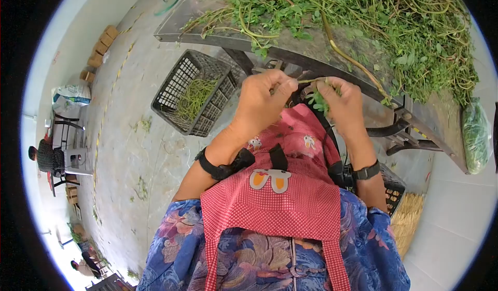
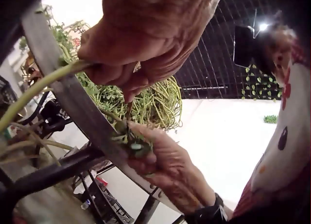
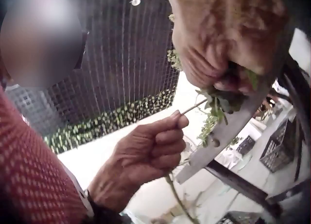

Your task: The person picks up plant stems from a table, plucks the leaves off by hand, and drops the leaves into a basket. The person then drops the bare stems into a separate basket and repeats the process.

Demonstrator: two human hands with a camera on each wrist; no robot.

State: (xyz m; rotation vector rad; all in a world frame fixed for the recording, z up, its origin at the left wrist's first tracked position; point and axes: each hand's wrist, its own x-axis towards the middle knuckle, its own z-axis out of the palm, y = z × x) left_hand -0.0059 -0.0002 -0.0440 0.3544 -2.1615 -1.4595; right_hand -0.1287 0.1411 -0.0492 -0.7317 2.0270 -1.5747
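A thin plant stem (image 1: 307,81) runs between both hands in front of the apron. My left hand (image 1: 264,100) pinches one end between thumb and forefinger. My right hand (image 1: 343,108) holds the other end, with a leafy green sprig (image 1: 319,103) under its fingers. In the right wrist view, the left hand (image 3: 141,153) has its fingers curled, and a thicker stem (image 3: 179,199) hangs below it. That thick stem (image 2: 41,88) also sticks out of the left hand in the left wrist view. Part of the sprig is hidden by the right hand's fingers.
A large heap of leafy stems (image 1: 358,16) covers much of the dark table (image 1: 192,23) ahead. One long stem (image 1: 353,60) lies over its near edge. On the floor stands a black crate (image 1: 207,117) with trimmed stems (image 1: 196,98). A filled plastic bag (image 1: 475,135) is at the right.
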